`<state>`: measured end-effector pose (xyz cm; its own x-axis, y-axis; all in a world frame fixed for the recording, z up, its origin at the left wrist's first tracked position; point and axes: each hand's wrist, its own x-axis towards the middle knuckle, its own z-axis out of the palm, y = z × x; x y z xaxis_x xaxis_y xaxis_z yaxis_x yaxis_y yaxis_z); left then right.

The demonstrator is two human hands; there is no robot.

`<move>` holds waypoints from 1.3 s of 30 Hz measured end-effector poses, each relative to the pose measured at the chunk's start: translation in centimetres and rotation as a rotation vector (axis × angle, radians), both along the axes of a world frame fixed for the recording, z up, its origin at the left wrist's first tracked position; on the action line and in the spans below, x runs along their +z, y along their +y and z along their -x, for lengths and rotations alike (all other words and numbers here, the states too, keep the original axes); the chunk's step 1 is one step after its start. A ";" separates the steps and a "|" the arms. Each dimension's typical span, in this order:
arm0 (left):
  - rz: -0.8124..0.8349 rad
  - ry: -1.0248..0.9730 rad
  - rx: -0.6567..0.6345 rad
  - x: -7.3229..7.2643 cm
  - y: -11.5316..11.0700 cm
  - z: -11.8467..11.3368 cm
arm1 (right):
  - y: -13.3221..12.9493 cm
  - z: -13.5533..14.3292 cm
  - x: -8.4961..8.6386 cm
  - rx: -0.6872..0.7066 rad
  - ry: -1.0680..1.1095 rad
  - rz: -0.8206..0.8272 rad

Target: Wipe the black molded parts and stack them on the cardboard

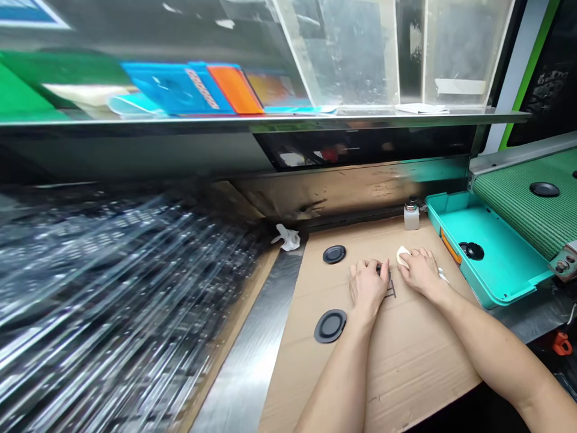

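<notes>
The left hand (pixel 370 282) grips a small black part (pixel 379 269) on the cardboard (pixel 419 343); the right hand (pixel 419 269) pinches a white cloth (pixel 402 255) (just left of the teal tray (pixel 505 255)).

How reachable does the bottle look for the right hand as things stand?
Probably yes: the bottle stands just beyond the right hand, with only bare cardboard showing between them. The hand has a white piece under its fingers, though, which it may need to leave first.

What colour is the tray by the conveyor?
Turquoise; the tray shows best in the head view.
</notes>
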<state>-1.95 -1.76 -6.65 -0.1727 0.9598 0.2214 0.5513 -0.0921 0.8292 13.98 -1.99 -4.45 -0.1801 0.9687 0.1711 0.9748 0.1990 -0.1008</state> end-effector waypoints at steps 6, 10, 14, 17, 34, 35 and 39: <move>0.006 -0.040 -0.099 0.1 -0.9 0.9 | 0.0 -0.1 0.1 0.004 0.008 0.015; 0.066 -0.188 -0.275 0.9 -2.0 1.5 | -0.1 -0.1 0.2 -0.002 0.024 0.010; 0.110 -0.458 -0.272 1.6 -2.5 1.0 | -0.1 -0.2 0.0 0.001 0.037 0.009; 0.095 -0.475 -0.228 2.2 -2.5 0.6 | -0.1 -0.3 0.0 0.002 0.044 0.007; 0.227 0.588 -0.290 4.4 11.8 12.9 | -0.1 -1.0 0.1 0.018 0.085 0.031; 0.225 0.594 -0.313 4.1 12.3 12.9 | 0.0 -1.0 0.1 0.019 0.087 0.029; 0.255 0.637 -0.342 3.4 13.5 12.2 | 0.1 -1.1 0.0 0.026 0.086 0.031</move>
